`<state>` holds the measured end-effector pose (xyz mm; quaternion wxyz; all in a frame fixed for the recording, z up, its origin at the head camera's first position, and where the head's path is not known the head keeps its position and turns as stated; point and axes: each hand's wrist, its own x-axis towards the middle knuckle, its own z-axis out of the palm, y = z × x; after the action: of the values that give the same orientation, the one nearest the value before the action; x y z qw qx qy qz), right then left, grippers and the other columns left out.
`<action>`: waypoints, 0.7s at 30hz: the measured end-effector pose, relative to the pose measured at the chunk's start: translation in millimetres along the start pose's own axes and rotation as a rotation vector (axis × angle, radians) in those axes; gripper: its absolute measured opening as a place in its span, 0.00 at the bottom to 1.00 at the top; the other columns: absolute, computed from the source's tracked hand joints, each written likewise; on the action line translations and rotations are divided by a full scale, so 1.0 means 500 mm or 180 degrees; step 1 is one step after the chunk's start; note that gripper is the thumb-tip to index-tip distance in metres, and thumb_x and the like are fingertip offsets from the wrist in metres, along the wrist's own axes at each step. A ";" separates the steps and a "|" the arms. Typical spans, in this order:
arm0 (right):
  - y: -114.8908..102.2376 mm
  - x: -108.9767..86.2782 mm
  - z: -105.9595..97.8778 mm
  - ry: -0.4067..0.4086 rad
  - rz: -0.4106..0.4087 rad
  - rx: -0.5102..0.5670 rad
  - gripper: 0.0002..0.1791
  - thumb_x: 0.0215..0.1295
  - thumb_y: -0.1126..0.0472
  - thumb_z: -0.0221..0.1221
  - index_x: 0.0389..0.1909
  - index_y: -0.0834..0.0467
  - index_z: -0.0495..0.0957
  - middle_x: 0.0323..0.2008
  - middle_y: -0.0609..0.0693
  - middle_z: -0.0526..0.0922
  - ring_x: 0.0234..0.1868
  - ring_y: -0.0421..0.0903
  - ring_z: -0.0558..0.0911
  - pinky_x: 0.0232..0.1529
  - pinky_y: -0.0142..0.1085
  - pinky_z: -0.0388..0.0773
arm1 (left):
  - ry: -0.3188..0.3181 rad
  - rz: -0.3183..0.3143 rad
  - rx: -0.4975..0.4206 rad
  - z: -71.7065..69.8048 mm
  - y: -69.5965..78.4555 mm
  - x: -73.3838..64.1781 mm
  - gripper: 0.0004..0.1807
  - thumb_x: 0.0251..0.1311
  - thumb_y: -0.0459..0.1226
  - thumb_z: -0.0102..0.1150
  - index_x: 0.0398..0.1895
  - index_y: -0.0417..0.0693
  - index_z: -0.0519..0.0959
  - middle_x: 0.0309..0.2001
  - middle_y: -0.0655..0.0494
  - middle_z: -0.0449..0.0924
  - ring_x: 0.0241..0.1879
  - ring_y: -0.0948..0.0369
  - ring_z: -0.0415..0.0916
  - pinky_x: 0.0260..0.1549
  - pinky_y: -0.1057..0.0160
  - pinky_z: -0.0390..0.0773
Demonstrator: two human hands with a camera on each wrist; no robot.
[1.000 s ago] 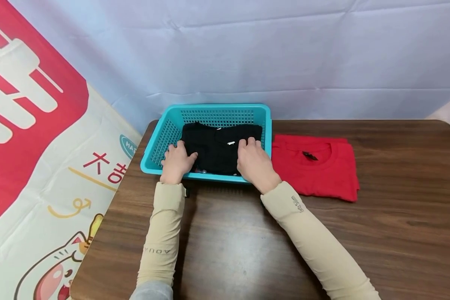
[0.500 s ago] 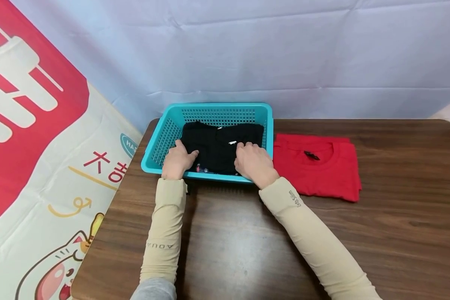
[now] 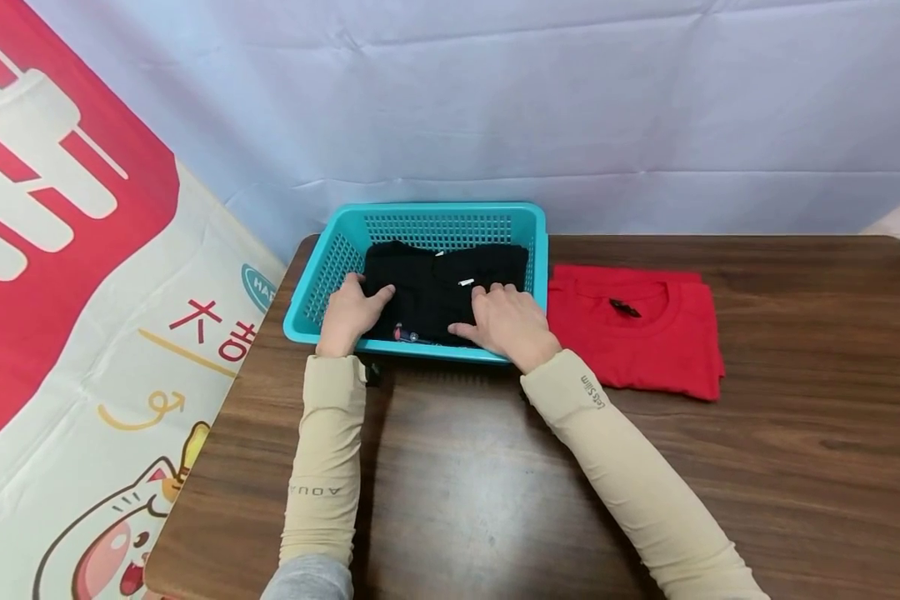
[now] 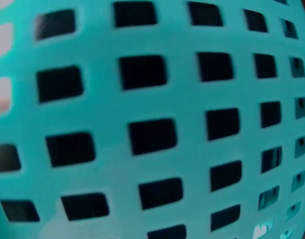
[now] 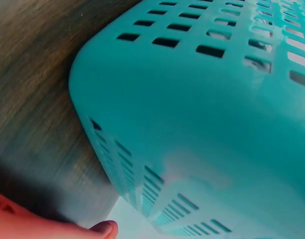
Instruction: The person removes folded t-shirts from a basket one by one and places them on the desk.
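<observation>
A black folded garment (image 3: pixel 423 292) with small white tags and a coloured print near its front edge lies in a turquoise plastic basket (image 3: pixel 442 209). My left hand (image 3: pixel 347 315) reaches over the front rim and touches the garment's left side, thumb stretched out over it. On the right front part of the cloth rests my right hand (image 3: pixel 508 323), its thumb pointing left; some fingertips are hard to make out. The left wrist view is filled by the basket's perforated wall (image 4: pixel 105 109). In the right wrist view, a basket corner (image 5: pixel 142 99) shows beside a fingertip (image 5: pixel 105 229).
A folded red T-shirt (image 3: pixel 637 342) with a black neck label lies just right of the basket. Everything stands on a dark wooden table (image 3: pixel 450 467). Behind hangs a pale cloth (image 3: pixel 570 108), and a printed banner (image 3: pixel 120 317) runs along the left.
My right thumb, hidden a second ago, now spreads out to the left over the black garment. The left fingers, spread before, lie closer together. The printed patch shows more.
</observation>
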<state>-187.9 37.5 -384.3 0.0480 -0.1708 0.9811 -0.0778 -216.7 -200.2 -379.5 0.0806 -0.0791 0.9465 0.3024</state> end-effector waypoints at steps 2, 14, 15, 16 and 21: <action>0.000 0.001 0.000 -0.0009 -0.0017 -0.0012 0.36 0.57 0.29 0.56 0.41 0.61 0.75 0.36 0.56 0.79 0.36 0.50 0.77 0.35 0.41 0.81 | -0.0015 0.0014 -0.0084 -0.004 -0.003 0.002 0.38 0.66 0.57 0.49 0.70 0.40 0.59 0.68 0.36 0.64 0.62 0.41 0.67 0.58 0.43 0.71; 0.011 0.016 -0.009 -0.0474 -0.0187 0.0494 0.44 0.51 0.31 0.62 0.61 0.57 0.72 0.63 0.61 0.71 0.57 0.57 0.75 0.52 0.52 0.78 | 0.0413 0.0150 -0.0503 -0.005 -0.006 0.000 0.24 0.68 0.39 0.53 0.65 0.42 0.68 0.66 0.40 0.67 0.65 0.43 0.63 0.61 0.43 0.68; 0.013 0.017 -0.012 -0.0534 -0.0213 0.0581 0.43 0.51 0.33 0.63 0.64 0.56 0.71 0.67 0.61 0.67 0.61 0.58 0.72 0.56 0.55 0.75 | 0.0457 0.0144 -0.0537 -0.005 -0.007 0.000 0.24 0.68 0.39 0.53 0.65 0.41 0.69 0.64 0.39 0.68 0.64 0.42 0.64 0.60 0.43 0.68; 0.015 0.019 -0.014 -0.0594 -0.0251 0.0653 0.42 0.52 0.36 0.64 0.65 0.55 0.70 0.71 0.61 0.62 0.65 0.59 0.69 0.59 0.57 0.72 | 0.0496 0.0142 -0.0572 -0.005 -0.008 0.001 0.23 0.68 0.38 0.53 0.64 0.41 0.69 0.62 0.39 0.70 0.62 0.43 0.64 0.59 0.43 0.69; 0.021 0.022 -0.023 -0.0888 -0.0385 0.0778 0.37 0.56 0.50 0.65 0.68 0.53 0.68 0.76 0.58 0.52 0.71 0.60 0.60 0.64 0.61 0.65 | 0.0633 0.0156 -0.0769 -0.006 -0.011 0.003 0.22 0.67 0.33 0.48 0.65 0.44 0.69 0.58 0.39 0.71 0.60 0.45 0.63 0.57 0.43 0.68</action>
<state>-203.0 45.1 -375.3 0.1991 -0.2314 0.9361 -0.1746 -217.4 -206.9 -380.5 -0.0311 -0.0946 0.9082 0.4066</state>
